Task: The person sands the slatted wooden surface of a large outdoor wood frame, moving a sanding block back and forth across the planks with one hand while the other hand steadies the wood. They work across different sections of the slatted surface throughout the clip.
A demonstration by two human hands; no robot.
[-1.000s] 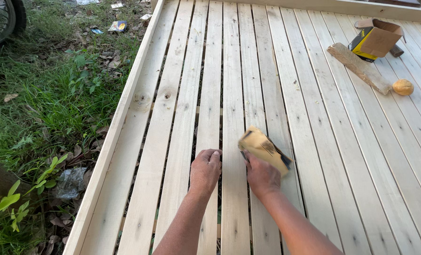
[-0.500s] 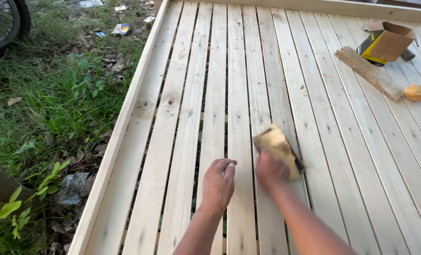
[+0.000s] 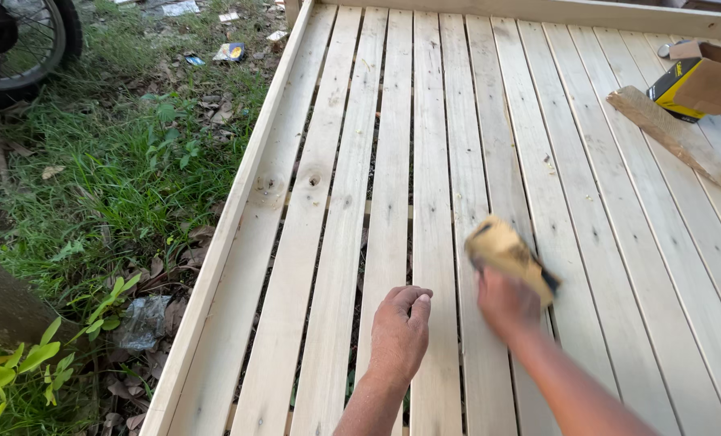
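We clamp our right hand (image 3: 506,303) on a sanding block (image 3: 507,254) flat against a slat (image 3: 457,161), left hand (image 3: 399,333) braced beside it, fingers loosely together, steadying us near the deck's (image 3: 239,202) left edge.

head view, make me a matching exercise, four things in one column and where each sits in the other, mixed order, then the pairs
Things:
1. left hand
2. sanding pad
3. cardboard box
4. wheel

Places:
A. top left, on the grass
B. flat on a slat, beside the right hand
C. top right of the slatted wood
D. gripped in the right hand, blurred

Pairs: 1-B, 2-D, 3-C, 4-A
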